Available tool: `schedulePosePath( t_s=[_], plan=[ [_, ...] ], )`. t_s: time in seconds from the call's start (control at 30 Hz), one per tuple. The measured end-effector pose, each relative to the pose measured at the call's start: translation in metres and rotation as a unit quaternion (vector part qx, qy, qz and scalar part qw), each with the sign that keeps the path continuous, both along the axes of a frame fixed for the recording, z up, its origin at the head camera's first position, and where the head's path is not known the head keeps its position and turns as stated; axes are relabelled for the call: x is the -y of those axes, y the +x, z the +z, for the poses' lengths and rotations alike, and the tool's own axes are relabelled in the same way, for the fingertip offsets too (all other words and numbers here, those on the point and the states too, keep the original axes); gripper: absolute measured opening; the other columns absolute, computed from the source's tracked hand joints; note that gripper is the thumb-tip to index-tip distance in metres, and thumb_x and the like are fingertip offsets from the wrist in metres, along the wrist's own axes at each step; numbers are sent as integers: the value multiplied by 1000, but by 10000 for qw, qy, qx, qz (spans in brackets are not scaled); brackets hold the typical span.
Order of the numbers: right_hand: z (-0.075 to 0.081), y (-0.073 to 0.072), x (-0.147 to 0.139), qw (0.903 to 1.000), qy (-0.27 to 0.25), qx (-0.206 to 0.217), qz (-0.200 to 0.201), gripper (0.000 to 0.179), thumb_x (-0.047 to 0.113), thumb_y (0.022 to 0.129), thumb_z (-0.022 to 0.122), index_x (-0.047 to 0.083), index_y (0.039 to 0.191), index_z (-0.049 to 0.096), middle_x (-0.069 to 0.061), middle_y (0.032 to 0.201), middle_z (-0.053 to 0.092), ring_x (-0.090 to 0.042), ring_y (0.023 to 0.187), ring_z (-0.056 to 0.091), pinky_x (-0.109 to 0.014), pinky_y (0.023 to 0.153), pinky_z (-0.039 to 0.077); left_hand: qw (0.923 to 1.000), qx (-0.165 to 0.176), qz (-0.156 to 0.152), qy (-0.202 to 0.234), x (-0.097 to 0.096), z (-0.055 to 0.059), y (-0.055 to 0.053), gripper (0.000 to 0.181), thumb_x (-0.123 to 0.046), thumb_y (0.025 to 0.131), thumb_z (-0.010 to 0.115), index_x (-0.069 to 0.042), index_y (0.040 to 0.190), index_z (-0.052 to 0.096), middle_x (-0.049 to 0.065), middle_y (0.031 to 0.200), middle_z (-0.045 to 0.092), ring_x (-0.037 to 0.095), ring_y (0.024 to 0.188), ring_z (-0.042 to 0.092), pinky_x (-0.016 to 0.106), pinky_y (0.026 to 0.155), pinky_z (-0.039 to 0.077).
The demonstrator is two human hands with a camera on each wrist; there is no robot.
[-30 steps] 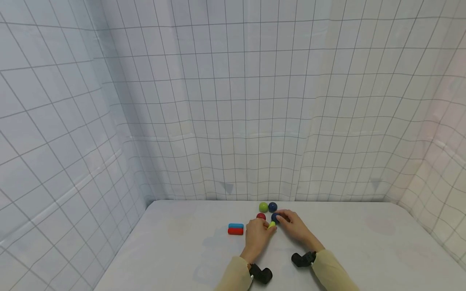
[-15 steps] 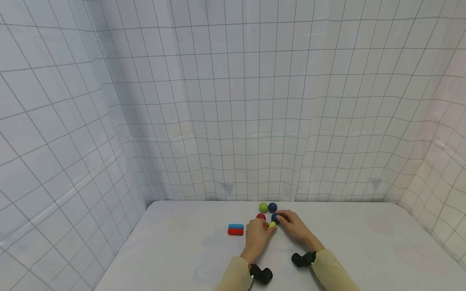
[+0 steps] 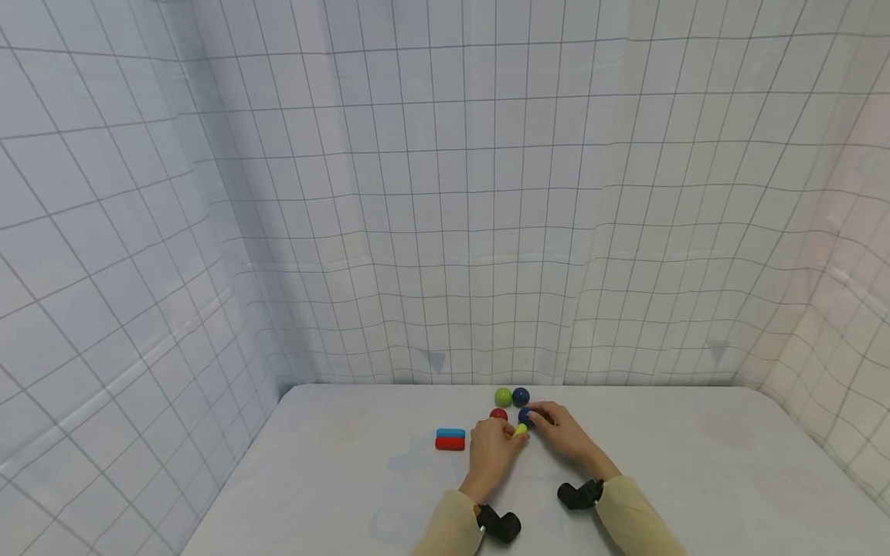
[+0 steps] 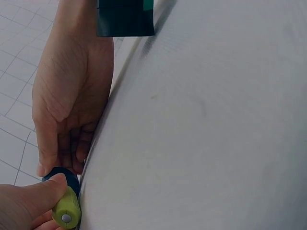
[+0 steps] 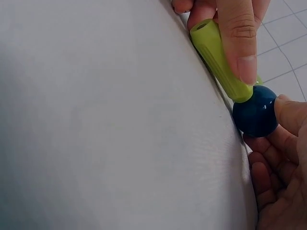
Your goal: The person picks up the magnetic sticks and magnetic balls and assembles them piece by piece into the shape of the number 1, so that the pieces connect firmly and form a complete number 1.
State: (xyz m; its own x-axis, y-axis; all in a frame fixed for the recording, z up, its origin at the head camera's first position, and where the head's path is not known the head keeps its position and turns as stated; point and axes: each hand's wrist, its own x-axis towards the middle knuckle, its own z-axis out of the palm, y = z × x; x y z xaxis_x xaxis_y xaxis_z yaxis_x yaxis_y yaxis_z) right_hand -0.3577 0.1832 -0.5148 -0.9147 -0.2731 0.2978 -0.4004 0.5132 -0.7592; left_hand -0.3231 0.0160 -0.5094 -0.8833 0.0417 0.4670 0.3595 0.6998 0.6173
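Observation:
My left hand (image 3: 491, 454) pinches a short yellow-green toy building rod (image 5: 218, 62) between thumb and fingers. One end of this ribbed rod meets a dark blue ball (image 5: 255, 112), and a small metal dot shows in its other end in the left wrist view. The thumb and fingers of my right hand (image 3: 565, 434) grip that ball from the right, low over the white table (image 3: 334, 479). Just beyond the left fingers sits a red ball (image 3: 498, 414), partly hidden by them. Behind are a green ball (image 3: 504, 397) and a second blue ball (image 3: 521, 396), side by side.
Left of my left hand, a light blue rod (image 3: 450, 433) and a red rod (image 3: 450, 444) lie parallel, close together. A white gridded curtain (image 3: 459, 232) hangs behind the table and along both sides. Black wrist cameras (image 3: 501, 525) jut out from both wrists.

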Motion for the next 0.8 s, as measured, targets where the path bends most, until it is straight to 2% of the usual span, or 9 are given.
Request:
schedulePosePath(
  t_s=[0.37, 0.6, 0.8],
  plan=[
    [-4, -3, 1, 9998, -4, -178, 35, 25, 14, 96, 57, -4, 113, 62, -11, 105, 63, -26, 97, 56, -41, 85, 45, 9999, 72, -34, 141, 1, 0, 1, 20, -24, 71, 84, -7, 69, 73, -7, 58, 63, 9, 57, 56, 23, 49, 41],
    [-6, -3, 1, 9995, -47, -324, 38, 24, 13, 95, 58, -4, 112, 64, -11, 105, 63, -26, 97, 56, -41, 85, 44, 9992, -390, -66, 81, 1, -1, 1, 20, -21, 69, 85, -5, 68, 72, -7, 56, 61, 7, 55, 53, 22, 47, 39],
    [-7, -4, 0, 9993, 2, -369, -4, 25, 15, 96, 58, -2, 112, 64, -9, 104, 64, -26, 97, 56, -42, 85, 44, 9999, 3, -32, 132, 0, 0, 1, 20, -23, 71, 85, -6, 69, 73, -8, 57, 61, 7, 56, 54, 22, 49, 40]
  ],
)
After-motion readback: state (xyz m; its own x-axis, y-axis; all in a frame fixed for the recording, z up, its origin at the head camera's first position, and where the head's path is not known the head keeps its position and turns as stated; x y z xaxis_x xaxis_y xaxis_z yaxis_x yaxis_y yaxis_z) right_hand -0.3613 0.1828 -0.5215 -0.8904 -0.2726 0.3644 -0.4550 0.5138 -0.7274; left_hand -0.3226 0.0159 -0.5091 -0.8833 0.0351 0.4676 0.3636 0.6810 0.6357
